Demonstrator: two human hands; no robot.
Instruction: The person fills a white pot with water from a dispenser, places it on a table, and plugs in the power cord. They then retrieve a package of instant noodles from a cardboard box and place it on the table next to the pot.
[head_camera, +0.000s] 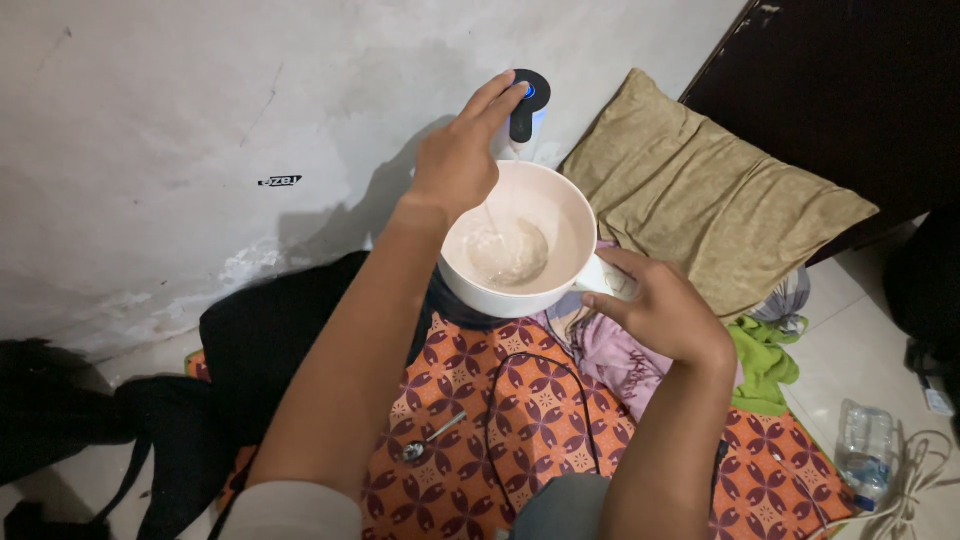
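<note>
Round glossy pot (560, 215), right hand (665, 310) gripping handle

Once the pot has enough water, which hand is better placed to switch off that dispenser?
The left hand, most likely. Its fingertips already rest on the black dispenser top, by the blue light. The right hand grips the handle of the white pot under the stream, so it looks occupied.

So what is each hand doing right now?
Left hand: fingers pressing the black dispenser top, holding nothing.
Right hand: closed on the white pot's handle.
</note>
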